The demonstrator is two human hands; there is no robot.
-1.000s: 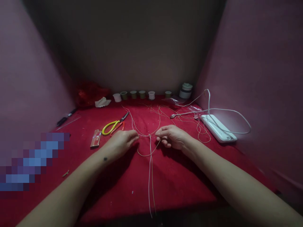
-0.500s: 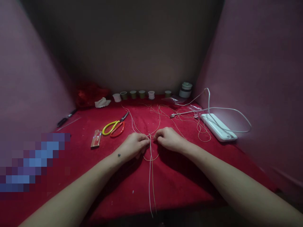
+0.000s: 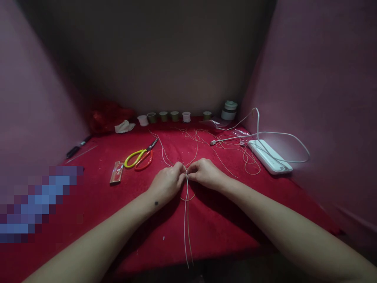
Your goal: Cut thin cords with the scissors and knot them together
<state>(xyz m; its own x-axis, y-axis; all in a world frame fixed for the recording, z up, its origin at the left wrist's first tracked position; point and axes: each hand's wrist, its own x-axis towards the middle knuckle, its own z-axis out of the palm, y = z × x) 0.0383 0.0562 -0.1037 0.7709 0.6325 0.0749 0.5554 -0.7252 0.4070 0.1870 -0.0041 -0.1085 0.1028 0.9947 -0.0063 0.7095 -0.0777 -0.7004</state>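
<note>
My left hand [image 3: 168,180] is closed, its thumb and index finger pinching the thin cords at the middle of the table. From the other side my right hand [image 3: 206,172] pinches at the same crossing point, fingertips almost touching those of the left. A white cord [image 3: 185,232] and a tan cord [image 3: 189,236] run from between the hands down to the table's front edge. Below the fingers a small tan loop [image 3: 188,199] curves across them. More cord strands [image 3: 162,147] spread away beyond the hands. The exact crossing is partly hidden by my fingers.
Yellow-and-red-handled scissors [image 3: 138,159] and a small flat packet [image 3: 117,173] lie left. Several thread spools [image 3: 174,116] line the back, with a lidded jar [image 3: 229,110]. At right are a white power bank [image 3: 269,157], a white cable [image 3: 282,133] and tangled cord [image 3: 250,157].
My right hand has come left to meet the cords, and its fingertips now pinch there. My left hand has turned, with thumb and index finger raised. The tan loop looks smaller.
</note>
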